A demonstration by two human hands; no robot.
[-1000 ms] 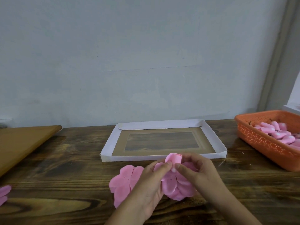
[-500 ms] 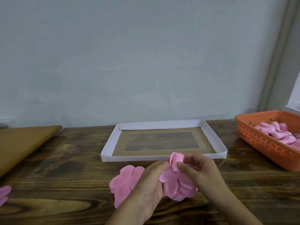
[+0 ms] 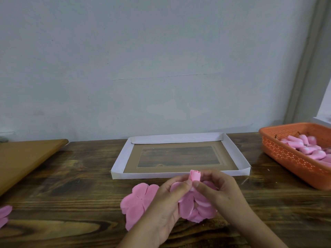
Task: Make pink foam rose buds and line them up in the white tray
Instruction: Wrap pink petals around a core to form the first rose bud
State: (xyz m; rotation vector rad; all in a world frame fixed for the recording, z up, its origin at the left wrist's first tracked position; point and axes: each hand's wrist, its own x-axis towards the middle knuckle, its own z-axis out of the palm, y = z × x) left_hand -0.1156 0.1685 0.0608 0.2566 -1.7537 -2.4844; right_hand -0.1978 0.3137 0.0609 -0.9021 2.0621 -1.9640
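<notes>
both hands, left hand [image 3: 166,199] and right hand [image 3: 220,190], pinch a rolled pink bud [image 3: 195,175] atop loose petals [image 3: 197,208], held just above the table [image 3: 71,194]. the white tray [image 3: 121,158] lies just behind; a flat petal piece [image 3: 138,199] rests beside the left hand.

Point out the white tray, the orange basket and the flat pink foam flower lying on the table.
white tray [image 3: 118,171]: head view, front left corner of its wall.
orange basket [image 3: 286,156]: head view, perforated near side wall.
flat pink foam flower [image 3: 138,199]: head view, middle of the petals.
</notes>
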